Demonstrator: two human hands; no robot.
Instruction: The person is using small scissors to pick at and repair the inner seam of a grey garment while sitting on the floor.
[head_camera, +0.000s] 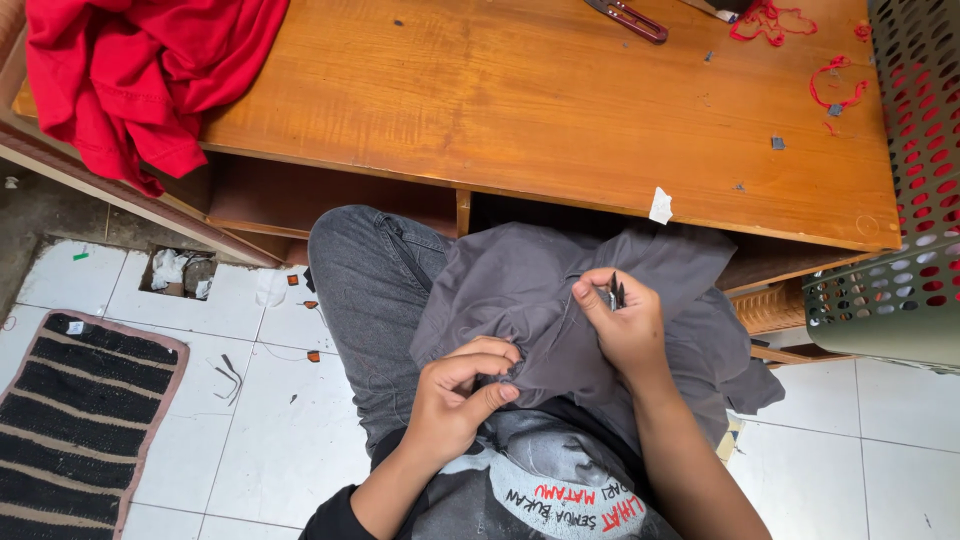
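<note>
A grey garment (540, 290) lies bunched over my lap, below the front edge of a wooden table (560, 110). My left hand (455, 395) pinches a fold of the grey fabric near its lower edge. My right hand (620, 320) rests on the cloth a little higher and grips a small dark metal thread snip (614, 293) between thumb and fingers, its tip pointing up. A thin thread seems to run between the two hands.
A red garment (130, 70) hangs off the table's left corner. Red thread scraps (770, 20) and a dark tool (628, 18) lie at the table's far edge. A green perforated basket (900, 200) stands at right. A striped mat (75, 415) lies on the white tiled floor at left.
</note>
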